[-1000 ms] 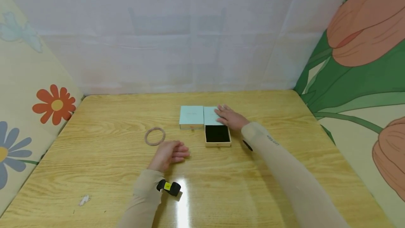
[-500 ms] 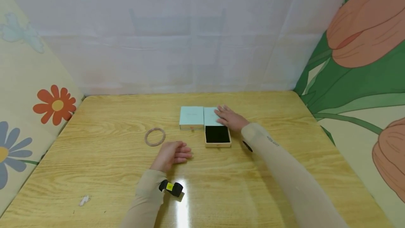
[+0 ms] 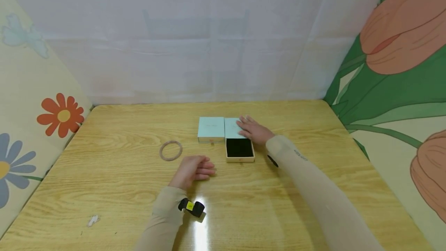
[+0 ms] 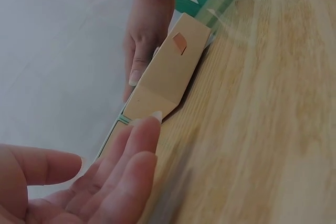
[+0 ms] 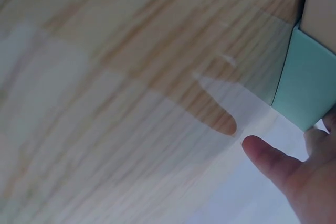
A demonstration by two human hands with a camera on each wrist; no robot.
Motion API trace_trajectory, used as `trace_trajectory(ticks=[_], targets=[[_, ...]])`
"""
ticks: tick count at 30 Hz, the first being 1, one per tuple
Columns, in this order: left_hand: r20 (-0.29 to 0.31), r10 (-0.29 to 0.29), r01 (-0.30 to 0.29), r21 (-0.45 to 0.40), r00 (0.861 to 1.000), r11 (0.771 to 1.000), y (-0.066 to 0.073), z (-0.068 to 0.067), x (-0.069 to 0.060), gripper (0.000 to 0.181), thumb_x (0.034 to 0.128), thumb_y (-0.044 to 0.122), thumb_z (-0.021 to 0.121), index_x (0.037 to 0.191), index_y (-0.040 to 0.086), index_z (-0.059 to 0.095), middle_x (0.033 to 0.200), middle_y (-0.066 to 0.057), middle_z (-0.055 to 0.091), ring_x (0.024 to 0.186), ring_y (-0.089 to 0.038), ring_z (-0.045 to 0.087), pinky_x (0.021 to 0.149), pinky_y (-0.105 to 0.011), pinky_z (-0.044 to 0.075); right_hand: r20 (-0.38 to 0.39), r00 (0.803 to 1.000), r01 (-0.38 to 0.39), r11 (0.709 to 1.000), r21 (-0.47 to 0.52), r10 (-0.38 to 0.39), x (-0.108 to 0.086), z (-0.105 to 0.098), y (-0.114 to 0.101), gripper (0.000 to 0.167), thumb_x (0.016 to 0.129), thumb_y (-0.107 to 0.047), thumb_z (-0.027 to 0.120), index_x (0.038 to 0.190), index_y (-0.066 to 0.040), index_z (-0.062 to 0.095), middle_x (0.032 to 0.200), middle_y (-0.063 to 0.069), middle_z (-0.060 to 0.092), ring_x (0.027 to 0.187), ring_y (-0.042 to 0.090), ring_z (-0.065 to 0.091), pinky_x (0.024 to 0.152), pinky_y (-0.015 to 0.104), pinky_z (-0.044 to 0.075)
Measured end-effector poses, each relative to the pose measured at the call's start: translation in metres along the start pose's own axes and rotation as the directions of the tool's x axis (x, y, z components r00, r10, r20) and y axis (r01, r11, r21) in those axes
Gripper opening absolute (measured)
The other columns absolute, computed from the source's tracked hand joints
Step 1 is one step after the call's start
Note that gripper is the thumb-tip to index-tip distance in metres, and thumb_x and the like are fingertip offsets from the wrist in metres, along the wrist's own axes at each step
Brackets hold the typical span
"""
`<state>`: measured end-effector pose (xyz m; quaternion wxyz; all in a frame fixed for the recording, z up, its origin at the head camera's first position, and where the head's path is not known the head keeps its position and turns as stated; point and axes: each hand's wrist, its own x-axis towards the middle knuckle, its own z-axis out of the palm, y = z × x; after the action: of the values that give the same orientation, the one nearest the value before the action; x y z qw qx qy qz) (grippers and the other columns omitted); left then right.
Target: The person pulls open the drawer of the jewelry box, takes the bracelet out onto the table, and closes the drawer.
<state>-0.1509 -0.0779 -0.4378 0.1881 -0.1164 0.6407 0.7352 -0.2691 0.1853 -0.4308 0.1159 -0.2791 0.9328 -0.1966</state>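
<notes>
Right hand (image 3: 256, 131), fingers straight, rests on the cover (image 3: 232, 128) behind the tray (image 3: 240, 160); left hand (image 3: 193, 169), empty, fingers loose, is front-left of it and, swung outward, might knock the bangle (image 3: 161, 152)

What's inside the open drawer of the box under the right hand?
Only a black surface shows in the drawer; anything farther back beneath the pale blue cover is hidden.

Soft, even light fills the head view. A narrow white glare streaks the glossy yellow wood-grain counter (image 3: 115, 189) toward its near edge; faint shadows edge the beige-sleeved arms (image 3: 313, 181). The open cream square box (image 3: 240, 159) reads flat black inside. Both wrist views are dimmer and hazy, the left hand's fingers (image 4: 128, 187) soft-edged.
</notes>
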Motion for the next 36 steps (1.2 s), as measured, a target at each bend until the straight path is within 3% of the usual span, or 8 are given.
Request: trace_trajectory(ticks=[12,36], targets=[[0.071,-0.006,0.002,0.055,0.997,0.998,-0.005,0.011,-0.001,0.03,0.0981,0.008,0.048,0.117,-0.014,0.055,0.091,-0.017,0.071,0.069,-0.017,0.069,0.06,-0.027,0.057,-0.007,1.0,0.003,1.0,-0.005,-0.003,0.001,0.003,0.003,0.059,0.106,-0.034,0.04,0.154,-0.005,0.022,0.16,0.017,0.01,0.147,0.036,0.001,0.117,0.052,0.01],[0.123,-0.019,0.011,0.07,0.992,0.997,-0.006,0.025,0.002,0.027,0.0982,0.01,0.049,0.113,-0.012,0.057,0.085,-0.011,0.071,0.071,-0.017,0.07,0.059,-0.026,0.056,-0.014,1.0,-0.009,1.0,-0.008,0.009,0.002,0.004,0.004,0.058,0.105,-0.034,0.04,0.153,-0.006,0.023,0.16,0.015,0.01,0.147,0.035,0.002,0.117,0.051,0.009]])
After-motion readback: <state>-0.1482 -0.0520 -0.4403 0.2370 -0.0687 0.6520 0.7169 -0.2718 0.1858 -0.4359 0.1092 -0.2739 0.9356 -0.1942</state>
